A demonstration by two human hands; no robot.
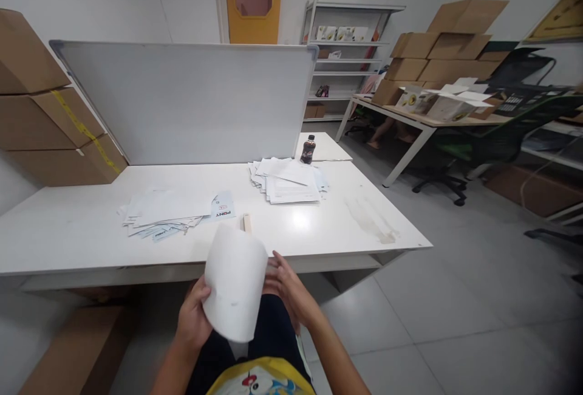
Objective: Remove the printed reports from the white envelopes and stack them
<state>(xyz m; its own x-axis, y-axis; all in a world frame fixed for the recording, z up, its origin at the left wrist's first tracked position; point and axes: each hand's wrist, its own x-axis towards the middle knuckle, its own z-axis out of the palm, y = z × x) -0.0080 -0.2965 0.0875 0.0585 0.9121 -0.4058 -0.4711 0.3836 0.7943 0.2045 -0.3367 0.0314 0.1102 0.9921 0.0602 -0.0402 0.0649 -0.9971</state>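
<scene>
A curved stack of white paper (235,285) is held upright over my lap, in front of the table edge. My left hand (195,313) grips its left side, with the thumb on the near face and the other fingers hidden behind. At the right edge is my right hand (289,288), its fingers stretched out and partly apart. Some of those fingertips pass behind the paper, and I cannot tell how firmly they touch it. Just beyond the paper, a small pale block (247,223) lies on the white table (332,225).
Loose papers (166,208) lie on the table's left, and another paper pile (291,181) towards the back. A cola bottle (308,149) stands behind that pile. A whiteboard (191,103) rises along the far edge. Cardboard boxes (50,121) are stacked at left; an office chair (483,133) is at right.
</scene>
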